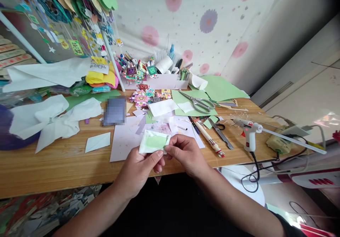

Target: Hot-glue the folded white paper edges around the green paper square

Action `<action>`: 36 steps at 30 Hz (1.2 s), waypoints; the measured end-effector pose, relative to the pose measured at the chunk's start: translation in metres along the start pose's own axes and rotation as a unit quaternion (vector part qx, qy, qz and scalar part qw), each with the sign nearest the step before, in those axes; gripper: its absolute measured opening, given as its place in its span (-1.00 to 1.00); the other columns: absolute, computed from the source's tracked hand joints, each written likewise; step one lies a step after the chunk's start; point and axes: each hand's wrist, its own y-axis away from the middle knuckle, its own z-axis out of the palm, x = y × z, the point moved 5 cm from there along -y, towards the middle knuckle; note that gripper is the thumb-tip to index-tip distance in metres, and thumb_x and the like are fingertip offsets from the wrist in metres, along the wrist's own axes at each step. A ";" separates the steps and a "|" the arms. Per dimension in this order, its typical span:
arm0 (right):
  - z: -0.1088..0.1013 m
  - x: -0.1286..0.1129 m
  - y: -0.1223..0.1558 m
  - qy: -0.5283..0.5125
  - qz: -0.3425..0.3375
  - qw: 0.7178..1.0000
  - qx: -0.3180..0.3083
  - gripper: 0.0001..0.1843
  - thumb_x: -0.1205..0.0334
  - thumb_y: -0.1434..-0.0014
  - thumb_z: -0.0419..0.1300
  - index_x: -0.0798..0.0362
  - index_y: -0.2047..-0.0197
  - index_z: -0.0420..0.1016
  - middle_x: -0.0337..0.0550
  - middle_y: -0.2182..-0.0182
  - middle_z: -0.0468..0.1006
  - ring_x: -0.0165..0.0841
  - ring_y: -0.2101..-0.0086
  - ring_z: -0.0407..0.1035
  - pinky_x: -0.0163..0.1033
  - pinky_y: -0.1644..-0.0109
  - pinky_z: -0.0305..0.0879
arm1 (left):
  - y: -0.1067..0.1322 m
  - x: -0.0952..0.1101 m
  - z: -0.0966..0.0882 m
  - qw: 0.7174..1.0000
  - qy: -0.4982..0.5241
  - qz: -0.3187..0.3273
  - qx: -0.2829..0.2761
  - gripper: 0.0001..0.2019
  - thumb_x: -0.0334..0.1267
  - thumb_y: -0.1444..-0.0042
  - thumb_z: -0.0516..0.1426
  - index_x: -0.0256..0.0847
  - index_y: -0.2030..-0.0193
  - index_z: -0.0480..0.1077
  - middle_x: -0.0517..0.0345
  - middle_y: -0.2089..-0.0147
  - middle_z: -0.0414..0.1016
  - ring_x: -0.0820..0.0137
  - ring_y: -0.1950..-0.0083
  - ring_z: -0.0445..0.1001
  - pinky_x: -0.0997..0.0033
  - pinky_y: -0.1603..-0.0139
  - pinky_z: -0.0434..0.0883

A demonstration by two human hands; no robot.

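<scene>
A small white rectangle with a light green piece on its face, seemingly tissue folded around green paper (156, 142), is held up in front of me over the table's near edge. My left hand (145, 162) grips its lower left side, thumb on top and fingers curled beneath. At its right edge my right hand (183, 152) pinches the white border between thumb and fingertips. Behind the hands lie white paper sheets (124, 141) and a white strip of tissue (162, 107).
Scissors (198, 102) rest on green paper (224, 88). A utility knife (220, 134) and a pen with a figure (208, 138) lie to the right, near a white glue gun (249, 134) with its cord. Crumpled tissue (63, 120) lies left; a pen box (162, 80) stands behind.
</scene>
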 end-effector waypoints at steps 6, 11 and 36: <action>-0.010 -0.010 -0.004 0.035 -0.032 0.999 -0.007 -0.68 0.01 0.03 0.39 0.07 0.49 0.45 -0.30 0.61 0.44 -0.45 0.55 0.30 -0.30 0.43 0.24 | 0.003 0.006 -0.005 0.998 -0.041 -0.033 -0.032 -0.76 -0.15 -0.08 0.17 -0.24 0.52 0.39 0.23 0.55 0.40 0.50 0.54 0.34 0.50 0.50 0.32; -0.014 -0.016 -0.004 0.003 -0.013 0.999 -0.033 -0.71 0.04 -0.02 0.36 0.09 0.45 0.49 -0.26 0.56 0.49 -0.46 0.55 0.33 -0.31 0.42 0.28 | 0.003 0.012 -0.012 0.993 -0.100 -0.050 -0.032 -0.75 -0.17 -0.04 0.17 -0.24 0.58 0.35 0.24 0.61 0.37 0.52 0.58 0.30 0.51 0.53 0.28; 0.007 -0.032 0.030 0.279 -0.384 0.879 0.042 -0.68 0.54 -0.14 0.15 0.01 0.09 0.51 -0.09 0.26 0.46 -0.32 0.24 0.42 -0.20 0.19 0.41 | -0.004 0.014 -0.010 0.989 -0.027 0.118 0.087 -0.89 -0.21 -0.07 0.21 -0.16 0.38 0.39 0.31 0.49 0.36 0.44 0.35 0.37 0.48 0.25 0.35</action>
